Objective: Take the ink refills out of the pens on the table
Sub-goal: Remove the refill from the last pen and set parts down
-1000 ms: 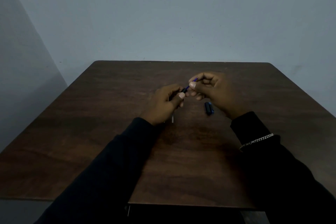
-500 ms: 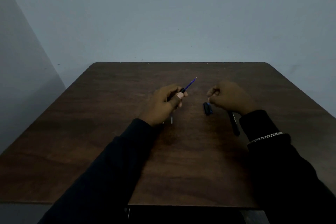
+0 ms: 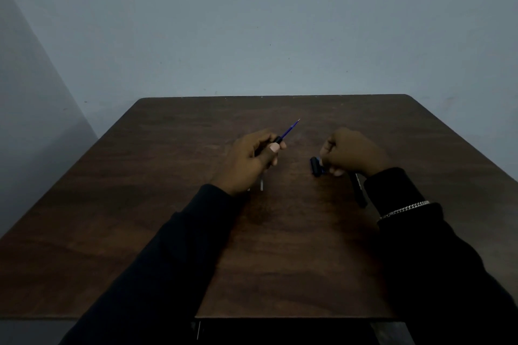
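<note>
My left hand [image 3: 252, 161] is closed around a black pen barrel [image 3: 276, 139]. A blue ink refill [image 3: 290, 128] sticks out of it, pointing up and to the right, away from me. My right hand [image 3: 350, 152] rests on the table [image 3: 280, 246] with its fingers curled. Its fingertips touch a short dark pen piece [image 3: 316, 166]; whether they grip anything is hidden. A second black pen [image 3: 358, 190] lies partly under my right wrist. A thin silvery part [image 3: 262, 185] lies on the table just below my left hand.
The dark wooden table stands against a plain grey wall [image 3: 252, 36], with its left edge close to a side wall [image 3: 28, 92]. Both of my dark sleeves reach over the near half of the table. A silver bracelet [image 3: 403, 209] is on my right wrist.
My right hand left the pen's tip and dropped right onto the table beside the short dark piece. The blue refill now stands bare out of the barrel. My left hand barely moved.
</note>
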Motion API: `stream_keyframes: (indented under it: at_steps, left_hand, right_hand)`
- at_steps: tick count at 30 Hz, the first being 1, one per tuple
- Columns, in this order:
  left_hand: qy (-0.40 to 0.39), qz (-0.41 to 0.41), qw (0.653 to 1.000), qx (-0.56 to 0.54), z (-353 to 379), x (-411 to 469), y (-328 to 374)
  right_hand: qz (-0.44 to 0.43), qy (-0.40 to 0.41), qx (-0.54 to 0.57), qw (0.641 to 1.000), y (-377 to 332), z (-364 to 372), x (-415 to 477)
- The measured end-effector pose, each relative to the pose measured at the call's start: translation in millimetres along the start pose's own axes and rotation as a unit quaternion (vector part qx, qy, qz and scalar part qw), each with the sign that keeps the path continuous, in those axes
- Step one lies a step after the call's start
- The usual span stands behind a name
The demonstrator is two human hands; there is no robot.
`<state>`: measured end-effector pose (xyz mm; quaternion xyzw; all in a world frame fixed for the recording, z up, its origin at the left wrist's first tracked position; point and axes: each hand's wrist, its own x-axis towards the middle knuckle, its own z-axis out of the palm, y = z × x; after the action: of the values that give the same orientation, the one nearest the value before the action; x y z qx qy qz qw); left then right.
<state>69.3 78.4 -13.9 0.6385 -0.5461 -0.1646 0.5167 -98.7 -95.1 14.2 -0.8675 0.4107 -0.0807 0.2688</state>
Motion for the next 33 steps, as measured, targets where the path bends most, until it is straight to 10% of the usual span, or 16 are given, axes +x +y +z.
stream_keyframes:
  at_steps: [28,33]
  left_hand:
    - [-0.007,-0.005,1.0,0.014,2,2,-6]
    - [-0.009,-0.012,1.0,0.016,2,0,-3]
  right_hand:
    - [0.075,0.015,-0.077,0.994,-19,-4,-20]
    - [-0.029,0.114,0.139,0.983,-13,-6,-18]
